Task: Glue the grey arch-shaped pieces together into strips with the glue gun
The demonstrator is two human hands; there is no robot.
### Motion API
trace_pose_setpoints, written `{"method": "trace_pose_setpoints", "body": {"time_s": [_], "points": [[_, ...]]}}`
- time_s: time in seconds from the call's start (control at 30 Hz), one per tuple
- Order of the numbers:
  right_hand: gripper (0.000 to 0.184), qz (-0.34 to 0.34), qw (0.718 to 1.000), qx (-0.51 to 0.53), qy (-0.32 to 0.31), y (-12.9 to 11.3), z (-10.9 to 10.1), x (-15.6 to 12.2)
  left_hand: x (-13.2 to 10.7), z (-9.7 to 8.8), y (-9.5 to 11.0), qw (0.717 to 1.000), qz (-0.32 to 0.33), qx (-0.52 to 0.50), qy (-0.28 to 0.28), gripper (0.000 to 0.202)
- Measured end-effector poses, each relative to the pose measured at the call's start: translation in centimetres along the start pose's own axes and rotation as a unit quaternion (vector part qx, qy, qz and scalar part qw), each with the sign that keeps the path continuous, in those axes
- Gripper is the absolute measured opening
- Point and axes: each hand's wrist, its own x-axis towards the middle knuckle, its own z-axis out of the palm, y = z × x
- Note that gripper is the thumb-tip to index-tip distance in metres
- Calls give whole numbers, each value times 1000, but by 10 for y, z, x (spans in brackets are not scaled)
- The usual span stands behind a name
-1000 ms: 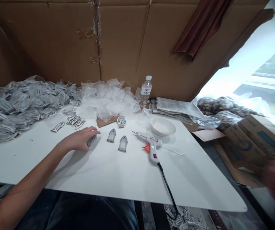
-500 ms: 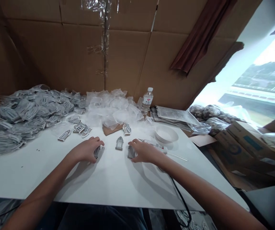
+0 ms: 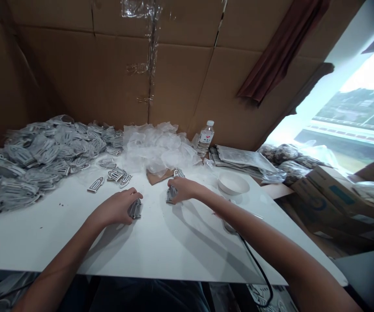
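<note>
My left hand (image 3: 122, 208) is closed on a grey arched window-shaped piece (image 3: 135, 209), held at the table surface with its open-barred side partly showing. Further right, my right hand (image 3: 182, 190) grips another grey arched piece (image 3: 170, 195) between thumb and fingers; its lower part shows beneath them. Whether more than one piece is in that hand, I cannot tell. Just behind the right hand lies a patterned arched piece (image 3: 178, 173), partly covered by the hand. More loose arched pieces, including one lying flat (image 3: 95, 184), rest beyond my left hand.
A large heap of bagged arched pieces (image 3: 47, 151) fills the left side. Crumpled clear bags (image 3: 157, 147), a water bottle (image 3: 205, 138) and a white round dish (image 3: 233, 183) stand toward the back. A black cord (image 3: 255, 260) runs under my right forearm over the table edge.
My right hand has moved left and away from me, onto the piece that lay between the hands. The piece in my left hand shows more of its face. The view has shifted slightly.
</note>
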Motion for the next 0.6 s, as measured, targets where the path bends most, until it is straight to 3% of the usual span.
{"method": "trace_pose_setpoints", "body": {"time_s": [0.4,0.5,0.6], "points": [[41,-2,987,156,-22,-3,3,14,10,2,-6,1000,-13,-18,-9,70],[56,-12,970,240,-38,-10,2,9,15,6,-9,999,-19,-24,-17,73],[70,-37,932,351,-86,-20,6,4,17,9,-12,999,-20,-34,-16,75]]}}
